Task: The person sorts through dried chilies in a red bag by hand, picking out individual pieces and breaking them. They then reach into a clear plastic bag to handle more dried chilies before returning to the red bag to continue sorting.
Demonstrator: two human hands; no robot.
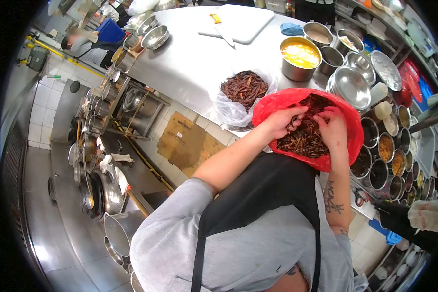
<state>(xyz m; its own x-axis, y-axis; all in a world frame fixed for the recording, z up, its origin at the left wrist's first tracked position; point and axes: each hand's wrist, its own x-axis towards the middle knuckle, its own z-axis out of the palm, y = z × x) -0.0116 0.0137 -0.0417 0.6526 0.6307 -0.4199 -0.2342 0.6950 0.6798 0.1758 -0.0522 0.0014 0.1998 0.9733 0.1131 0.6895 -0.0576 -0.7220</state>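
Both of my hands are over a red plastic bag [354,146] with its mouth spread wide, filled with dried chilies [304,141] and their stems. My left hand [286,122] is closed, its fingers curled around a dark dried chili. Just to its right, my right hand [333,127] has its fingertips pinched together at the chilies; what they grip is partly hidden. A clear plastic bag [221,104] stands beside the red one, holding dark red dried chili pods [244,89].
On the steel table, a knife [224,36] lies on a white cutting board [250,24]. A pot of yellow-orange liquid [301,56] stands behind the red bag. Steel bowls [351,87] and ingredient containers [386,147] crowd the right. Flattened cardboard [185,138] covers floor tiles. A person [85,46] is far left.
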